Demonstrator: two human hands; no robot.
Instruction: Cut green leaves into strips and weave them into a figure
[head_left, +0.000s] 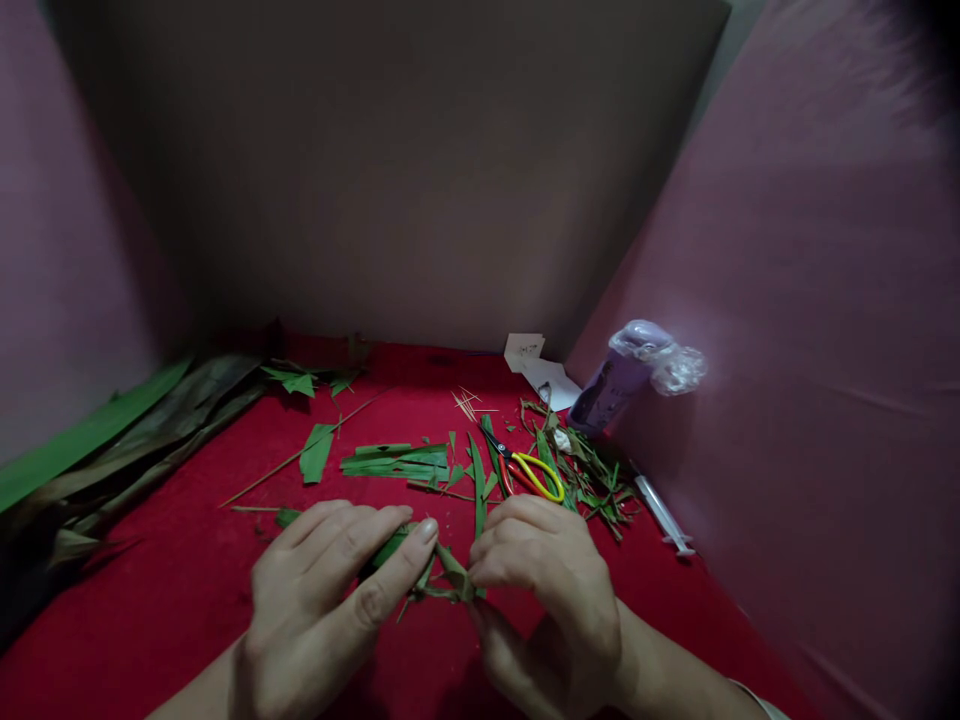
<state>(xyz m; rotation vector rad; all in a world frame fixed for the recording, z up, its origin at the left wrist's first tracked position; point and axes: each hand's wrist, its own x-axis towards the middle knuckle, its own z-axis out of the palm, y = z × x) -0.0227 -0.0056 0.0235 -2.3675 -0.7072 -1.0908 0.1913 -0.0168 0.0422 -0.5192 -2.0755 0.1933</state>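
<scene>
My left hand [330,590] and my right hand [544,575] meet low in the middle over the red cloth [187,590]. Both are closed on one small folded green leaf piece [439,575] held between them. The left fingers wrap round its left end, with the thumb stretched toward the middle. The right fingertips pinch its right end. Part of the leaf piece is hidden under the fingers.
Cut leaf strips [397,462] and scraps lie just beyond the hands. Scissors [525,470] with red and yellow handles lie to the right. A purple bottle [626,375], a syringe [664,515], toothpicks [466,402], paper slips [536,365] and long leaves [127,430] surround them.
</scene>
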